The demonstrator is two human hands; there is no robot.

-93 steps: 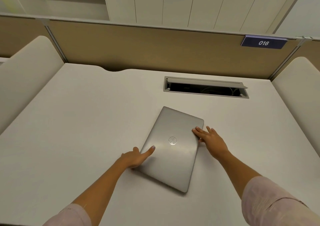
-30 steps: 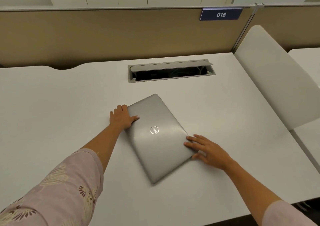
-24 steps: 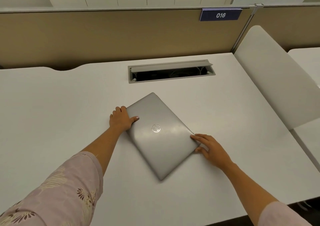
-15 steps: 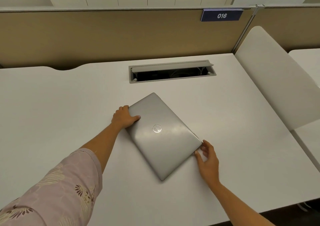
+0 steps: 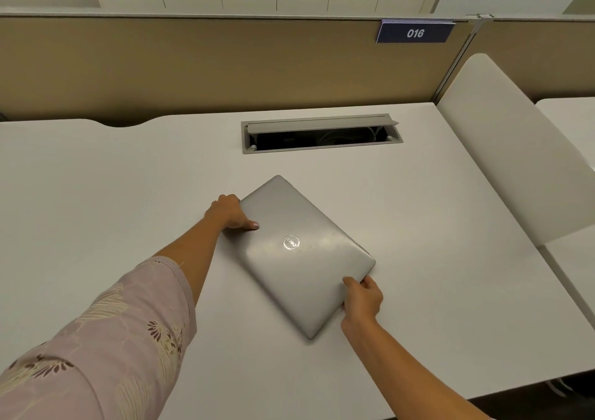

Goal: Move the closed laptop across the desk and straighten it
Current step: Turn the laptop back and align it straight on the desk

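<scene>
Across the white table [image 5: 96, 194], spreading wide and bare below the tan partition [image 5: 193, 65]. Toward the back, lying sunk in the surface with its lid propped up, the cable tray [image 5: 322, 133]. Near the middle and just short of that tray, resting flat and closed, the silver laptop [image 5: 306, 252], sitting skewed: long axis running from far-left down to near-right, one corner pointing at the tray, the opposite corner pointing back at the wearer. Reaching in from the lower left in a patterned pink sleeve [image 5: 96, 355], the left hand [image 5: 230, 212], curling over the far-left short edge, thumb lying on the lid, fingers seemingly wrapped over the rim. Coming up from the lower right, the right hand [image 5: 362, 297], closing on the near-right short edge close to the right corner, thumb on top, fingers tucked below the edge and out of sight. Both hands gripping the laptop at opposite short ends, neither plainly nearer than the other. Judging from this, straightening not yet done: probably calling for a turn, swinging one end toward the wearer and the other away until the long axis lies parallel with the tray. Smallest, sitting near the lid's centre, the round logo [image 5: 291, 242].
</scene>
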